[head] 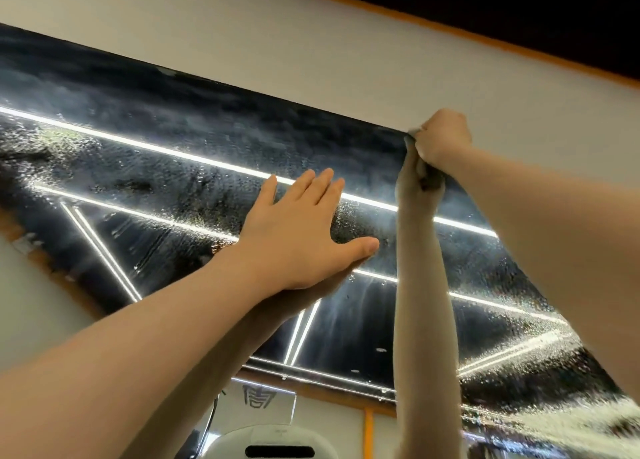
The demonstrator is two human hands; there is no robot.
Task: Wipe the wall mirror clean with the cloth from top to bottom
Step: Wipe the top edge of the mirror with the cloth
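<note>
Nearest the camera, two bare forearms rise from the lower corners toward the wall mirror (180, 168), which fills the middle of the view and is covered in droplets and streaky film. The left hand (304, 237) lies flat on the wet glass with fingers straight and spread, thumb out toward 3 o'clock — it braces rather than grips anything. Farther up, at about 2 o'clock from it, the right hand (441, 140) is curled tight on the cloth (414, 136), of which only a small grey wad shows at the knuckles, pressed right at the mirror's top edge where it meets the pale wall (311, 43). The reflection of that arm runs straight down the glass below it. Beyond, reflected light strips cross the wet surface, and a dark ceiling band sits at 1 o'clock. The wipe looks to be at its very start, on the top edge near the right side, with nearly all the glass unwiped. The risks from here: the flat left palm may leave a fresh print on the glass or slide on the water, costing balance at full reach; a bunched cloth covers only a narrow track, so streaks could remain between passes; and water pushed downward may run over lower glass.
</note>
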